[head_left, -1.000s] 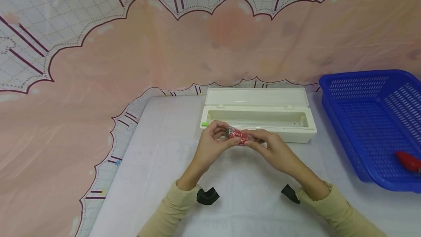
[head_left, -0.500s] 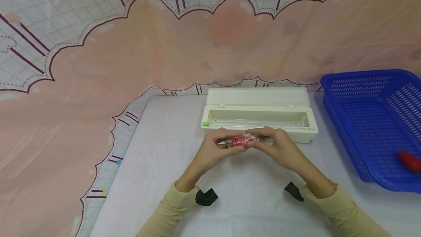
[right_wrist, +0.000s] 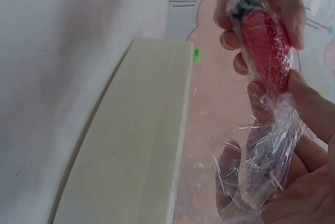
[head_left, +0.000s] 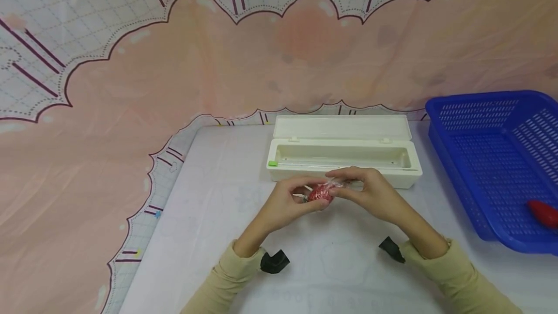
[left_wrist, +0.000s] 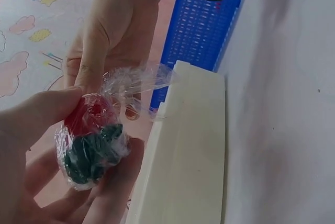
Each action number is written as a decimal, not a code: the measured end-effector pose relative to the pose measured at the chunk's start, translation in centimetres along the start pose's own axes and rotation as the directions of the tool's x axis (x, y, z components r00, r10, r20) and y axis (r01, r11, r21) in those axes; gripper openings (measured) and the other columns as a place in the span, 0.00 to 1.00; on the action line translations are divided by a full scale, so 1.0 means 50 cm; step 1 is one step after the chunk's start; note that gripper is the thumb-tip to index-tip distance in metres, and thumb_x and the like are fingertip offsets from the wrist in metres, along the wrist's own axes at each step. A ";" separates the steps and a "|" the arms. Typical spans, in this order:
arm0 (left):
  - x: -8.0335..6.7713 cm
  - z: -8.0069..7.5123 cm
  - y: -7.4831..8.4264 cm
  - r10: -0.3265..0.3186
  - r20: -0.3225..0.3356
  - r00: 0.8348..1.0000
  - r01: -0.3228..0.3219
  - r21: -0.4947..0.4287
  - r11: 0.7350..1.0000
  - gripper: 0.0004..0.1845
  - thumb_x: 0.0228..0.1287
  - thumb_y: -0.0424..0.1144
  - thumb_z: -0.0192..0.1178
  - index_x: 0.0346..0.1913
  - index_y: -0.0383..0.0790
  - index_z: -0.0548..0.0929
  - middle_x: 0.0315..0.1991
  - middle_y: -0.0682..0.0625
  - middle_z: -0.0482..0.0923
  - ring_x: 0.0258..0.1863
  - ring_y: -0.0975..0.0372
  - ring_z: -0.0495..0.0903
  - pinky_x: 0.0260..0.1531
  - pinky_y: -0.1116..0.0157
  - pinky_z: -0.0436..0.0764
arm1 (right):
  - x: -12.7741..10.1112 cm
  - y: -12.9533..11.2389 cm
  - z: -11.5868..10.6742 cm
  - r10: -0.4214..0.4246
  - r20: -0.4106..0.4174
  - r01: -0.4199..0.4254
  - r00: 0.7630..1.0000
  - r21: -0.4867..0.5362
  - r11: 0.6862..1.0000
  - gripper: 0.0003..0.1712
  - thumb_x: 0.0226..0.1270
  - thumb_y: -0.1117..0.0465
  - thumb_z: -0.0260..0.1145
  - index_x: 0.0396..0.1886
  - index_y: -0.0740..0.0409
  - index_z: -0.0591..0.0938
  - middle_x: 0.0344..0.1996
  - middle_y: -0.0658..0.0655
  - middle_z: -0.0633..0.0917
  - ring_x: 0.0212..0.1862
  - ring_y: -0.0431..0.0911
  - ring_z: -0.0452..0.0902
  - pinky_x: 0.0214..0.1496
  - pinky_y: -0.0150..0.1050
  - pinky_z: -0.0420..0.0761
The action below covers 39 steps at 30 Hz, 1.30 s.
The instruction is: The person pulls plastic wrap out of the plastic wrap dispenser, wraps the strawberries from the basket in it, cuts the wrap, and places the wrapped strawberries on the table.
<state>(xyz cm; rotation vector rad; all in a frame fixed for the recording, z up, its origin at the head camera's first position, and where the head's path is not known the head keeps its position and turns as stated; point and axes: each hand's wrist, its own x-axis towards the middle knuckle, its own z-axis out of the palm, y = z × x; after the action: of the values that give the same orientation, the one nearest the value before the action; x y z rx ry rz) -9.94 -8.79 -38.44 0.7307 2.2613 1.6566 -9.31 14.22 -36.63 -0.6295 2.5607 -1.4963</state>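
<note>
A small red pepper (head_left: 321, 193) with a dark green top is wrapped in clear cling film, held over the table in front of the box. My left hand (head_left: 282, 208) grips it near the green end, thumb on the near side and fingers behind. Loose film (right_wrist: 256, 166) trails from the opposite, red end. There my right hand (head_left: 376, 198) pinches the gathered film between thumb and fingers. Just beyond both hands stands a long white cling film dispenser (head_left: 344, 178), its lid (head_left: 342, 127) raised and a green slider (head_left: 272, 163) at its left end.
A blue plastic basket (head_left: 457, 193) stands at the right, with another red pepper-like thing (head_left: 542, 213) inside. White cloth (head_left: 209, 197) covers the table, and a patterned pink cloth (head_left: 131, 159) hangs behind. Black straps (head_left: 274, 261) stick out at both wrists.
The wrapped pepper has shifted slightly right and toward the person. My left hand has turned and lowered around it, while the right fingers draw the film's end together.
</note>
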 end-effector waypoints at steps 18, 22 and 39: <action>0.006 0.013 0.002 -0.081 -0.214 0.974 0.040 -0.186 0.982 0.17 0.63 0.33 0.68 0.53 0.38 0.78 0.50 0.43 0.77 0.38 0.58 0.86 0.34 0.64 0.86 | 0.002 -0.007 -0.018 -0.212 -0.405 0.157 0.890 -0.163 0.974 0.28 0.56 0.68 0.76 0.58 0.57 0.81 0.53 0.54 0.83 0.53 0.51 0.77 0.58 0.35 0.75; 0.009 0.014 0.002 -0.085 -0.254 0.963 0.022 -0.242 0.970 0.16 0.65 0.32 0.66 0.53 0.35 0.76 0.54 0.43 0.77 0.44 0.55 0.86 0.39 0.63 0.86 | 0.002 -0.011 -0.021 -0.234 -0.479 0.197 0.846 -0.126 0.972 0.25 0.55 0.72 0.75 0.54 0.60 0.82 0.48 0.54 0.84 0.48 0.47 0.77 0.54 0.25 0.74; 0.015 0.051 0.015 -0.059 -0.303 0.951 -0.045 -0.325 0.945 0.17 0.65 0.28 0.64 0.52 0.29 0.69 0.54 0.39 0.74 0.45 0.59 0.84 0.42 0.63 0.86 | 0.007 0.004 0.020 -0.020 -0.266 0.003 0.964 -0.066 0.998 0.09 0.66 0.56 0.71 0.41 0.55 0.89 0.34 0.48 0.89 0.34 0.41 0.81 0.36 0.34 0.81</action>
<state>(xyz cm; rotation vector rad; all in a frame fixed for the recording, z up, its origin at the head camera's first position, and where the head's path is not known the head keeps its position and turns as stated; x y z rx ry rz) -9.19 -6.14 -38.50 0.4041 2.0816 2.2040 -9.40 13.34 -37.29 -0.4789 2.8180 -1.6068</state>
